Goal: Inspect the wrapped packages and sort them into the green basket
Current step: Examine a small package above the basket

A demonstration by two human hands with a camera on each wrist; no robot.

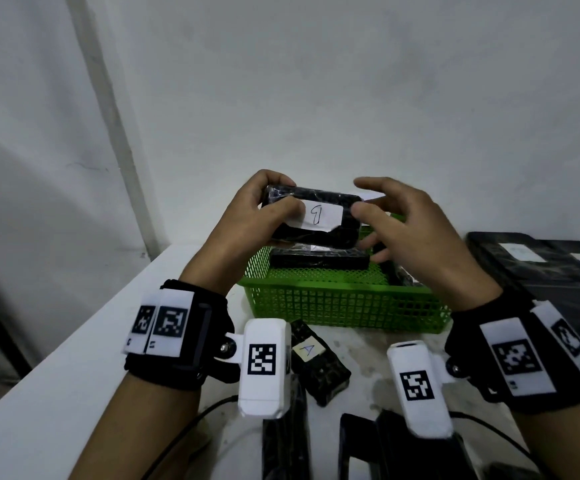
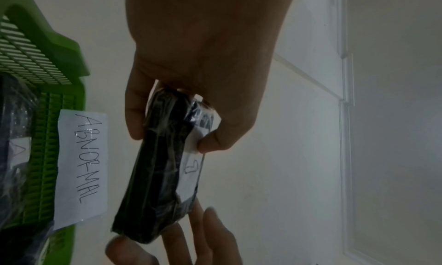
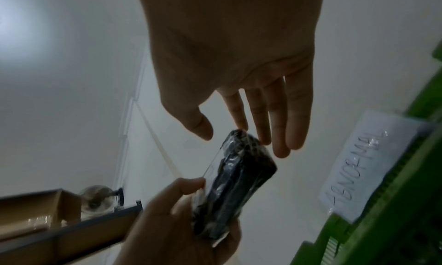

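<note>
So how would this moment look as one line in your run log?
stage: inspect | left hand: grips package above basket | right hand: open at package end | label: ABNORMAL | basket: holds packages

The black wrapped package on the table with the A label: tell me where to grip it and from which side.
Grip the A-labelled package across its two long sides, coming down from above. It lies flat, label up, near the green basket; the long sides look exposed, though the left wrist camera hides one edge.
</note>
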